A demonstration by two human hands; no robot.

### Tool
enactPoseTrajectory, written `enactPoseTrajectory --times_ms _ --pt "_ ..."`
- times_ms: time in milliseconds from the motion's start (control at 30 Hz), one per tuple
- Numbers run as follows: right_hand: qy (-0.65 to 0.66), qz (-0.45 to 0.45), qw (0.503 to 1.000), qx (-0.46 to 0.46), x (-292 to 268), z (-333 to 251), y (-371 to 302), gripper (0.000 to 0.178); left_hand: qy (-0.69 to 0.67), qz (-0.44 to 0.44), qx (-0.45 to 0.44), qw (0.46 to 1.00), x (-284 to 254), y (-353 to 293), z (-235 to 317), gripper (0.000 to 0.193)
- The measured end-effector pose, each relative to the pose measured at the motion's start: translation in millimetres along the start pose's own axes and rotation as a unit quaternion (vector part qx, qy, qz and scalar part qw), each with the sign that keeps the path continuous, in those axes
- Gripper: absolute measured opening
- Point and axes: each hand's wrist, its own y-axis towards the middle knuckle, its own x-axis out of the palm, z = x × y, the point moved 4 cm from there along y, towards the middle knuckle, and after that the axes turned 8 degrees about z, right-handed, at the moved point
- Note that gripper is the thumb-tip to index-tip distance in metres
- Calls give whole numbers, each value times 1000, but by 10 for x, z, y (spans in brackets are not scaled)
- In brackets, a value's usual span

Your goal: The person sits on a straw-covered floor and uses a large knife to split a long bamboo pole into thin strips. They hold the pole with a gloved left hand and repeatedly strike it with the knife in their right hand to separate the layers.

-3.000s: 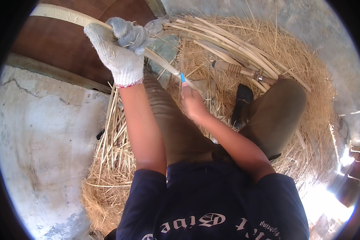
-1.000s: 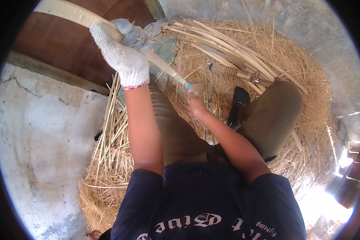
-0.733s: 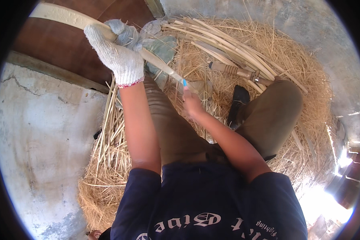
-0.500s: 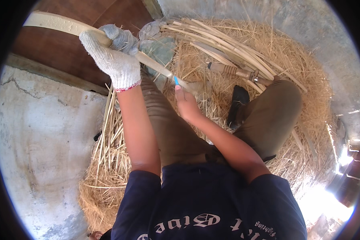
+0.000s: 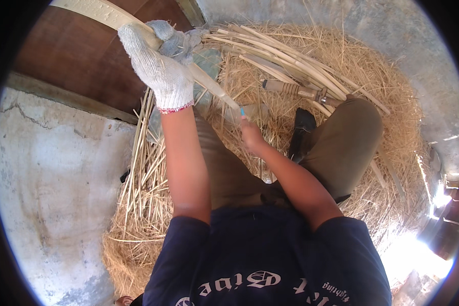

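Note:
My left hand, in a white and grey knitted glove, is closed around a long pale strip that looks like split bamboo. The strip runs from the upper left through the glove and slants down toward my right hand. Bare and closed, that hand grips a slim tool with a blue part showing above the fingers. The tool's front end is at the strip's lower end, seemingly touching it; blur and the fingers hide its exact kind.
Long pale strips lie in a bundle on the straw ahead. A wooden-handled tool rests by my right knee. Thin slivers are piled at the left, beside a pale wall and a brown panel.
Both hands have moved to the right, the strip going along with the left. My right hand is also lower and nearer my body.

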Motion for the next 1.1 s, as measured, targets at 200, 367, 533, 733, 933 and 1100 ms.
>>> enactPoseTrajectory --times_ms 200,367,533,733,933,1100 --pt "108 -20 993 -40 123 -84 -87 49 -2 16 1 1000 -6 38 -56 66" --pt "-55 6 998 -29 -44 -64 -117 58 16 45 34 998 -104 144 -14 66" --pt "-60 11 986 -155 164 -396 -426 69 36 128 113 985 -256 166 -18 66" --pt "-221 18 974 -38 -16 -215 -257 71 31 145 63 987 -136 -74 -7 49" --pt "-561 -73 816 -121 -408 -379 46 56 95 133 141 977 47 -159 10 55" --pt "-737 120 655 -115 -1857 -1400 698 37 128 161 83 975 -174 -4 79 53"
